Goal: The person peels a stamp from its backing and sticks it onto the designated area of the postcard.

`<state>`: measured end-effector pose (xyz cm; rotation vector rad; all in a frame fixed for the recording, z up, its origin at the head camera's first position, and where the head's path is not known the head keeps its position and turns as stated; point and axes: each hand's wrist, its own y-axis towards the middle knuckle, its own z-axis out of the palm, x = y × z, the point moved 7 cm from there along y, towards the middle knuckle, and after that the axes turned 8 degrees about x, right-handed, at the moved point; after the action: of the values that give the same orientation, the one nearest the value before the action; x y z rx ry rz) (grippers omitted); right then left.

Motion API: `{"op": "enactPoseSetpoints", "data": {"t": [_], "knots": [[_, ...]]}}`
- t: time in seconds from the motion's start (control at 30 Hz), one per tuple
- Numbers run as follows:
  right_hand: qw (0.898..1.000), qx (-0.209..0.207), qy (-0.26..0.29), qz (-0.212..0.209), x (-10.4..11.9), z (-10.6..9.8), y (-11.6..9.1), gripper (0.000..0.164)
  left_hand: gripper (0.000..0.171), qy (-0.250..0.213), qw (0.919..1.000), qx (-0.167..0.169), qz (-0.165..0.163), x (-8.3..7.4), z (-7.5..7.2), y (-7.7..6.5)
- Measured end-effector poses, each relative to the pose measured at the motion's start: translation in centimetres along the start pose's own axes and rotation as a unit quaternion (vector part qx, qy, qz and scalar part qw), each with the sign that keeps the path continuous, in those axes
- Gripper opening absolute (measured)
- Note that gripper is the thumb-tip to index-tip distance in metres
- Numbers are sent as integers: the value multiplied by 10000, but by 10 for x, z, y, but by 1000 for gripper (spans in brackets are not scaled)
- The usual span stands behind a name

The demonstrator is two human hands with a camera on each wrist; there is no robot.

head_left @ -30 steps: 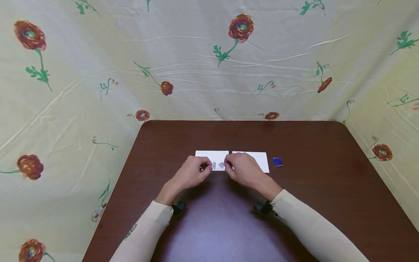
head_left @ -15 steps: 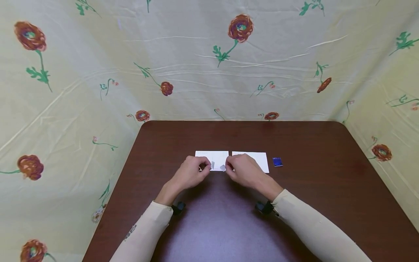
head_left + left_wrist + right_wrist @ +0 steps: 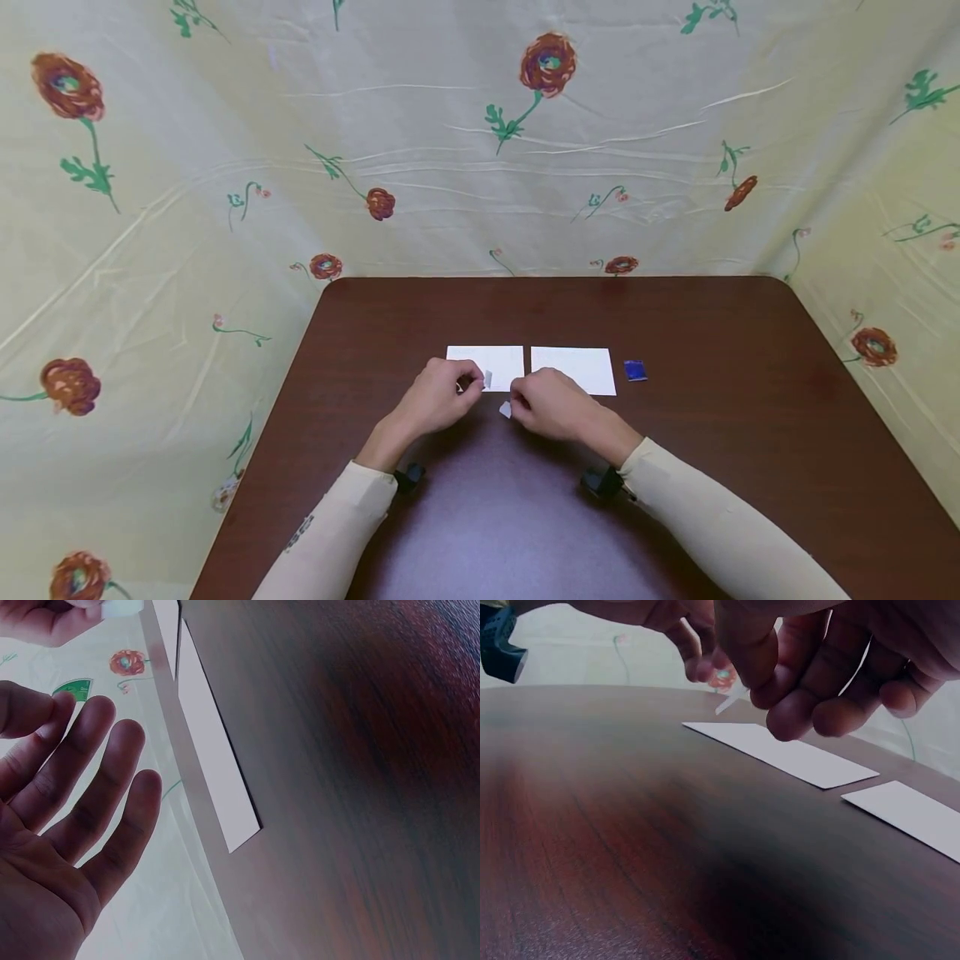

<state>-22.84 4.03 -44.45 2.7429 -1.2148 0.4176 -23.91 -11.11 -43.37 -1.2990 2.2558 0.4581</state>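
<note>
My left hand [image 3: 442,396] pinches a small thin piece [image 3: 488,379] between thumb and index finger. It looks pale grey in the head view, while the left wrist view shows a green face on the same piece [image 3: 73,690]; the other left fingers are loosely bent. A little to the right, my right hand [image 3: 555,404] pinches a small whitish piece [image 3: 506,409], its pale end [image 3: 731,701] poking out past the fingertips in the right wrist view. Both hands are raised above the table, in front of two white cards. What kind of pieces they are, I cannot tell.
The left white card [image 3: 491,356] and right white card [image 3: 577,367] lie side by side with a narrow gap, partly covered by the hands. Right of them lies a small blue packet [image 3: 635,371]. A flowered curtain [image 3: 450,167] surrounds the brown table [image 3: 480,517].
My right hand has drawn down toward me with its whitish piece, uncovering more of the right card. The two pieces are farther apart. My left hand has hardly moved.
</note>
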Motion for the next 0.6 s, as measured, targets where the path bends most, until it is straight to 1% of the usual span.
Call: {"op": "enactPoseSetpoints", "data": {"t": [0.13, 0.3, 0.5, 0.6], "knots": [[9998, 177, -12, -9, 1, 7, -1, 20, 11, 54, 10000, -16, 16, -1, 0, 0], [9996, 264, 10, 19, 3, 13, -2, 23, 11, 100, 9999, -18, 30, -1, 0, 0], [9994, 337, -31, 99, 3, 24, -2, 22, 10, 160, 9998, -59, 84, -3, 1, 0], [9994, 303, -98, 107, 4, 28, -3, 22, 10, 136, 9999, -57, 78, -3, 2, -1]]}}
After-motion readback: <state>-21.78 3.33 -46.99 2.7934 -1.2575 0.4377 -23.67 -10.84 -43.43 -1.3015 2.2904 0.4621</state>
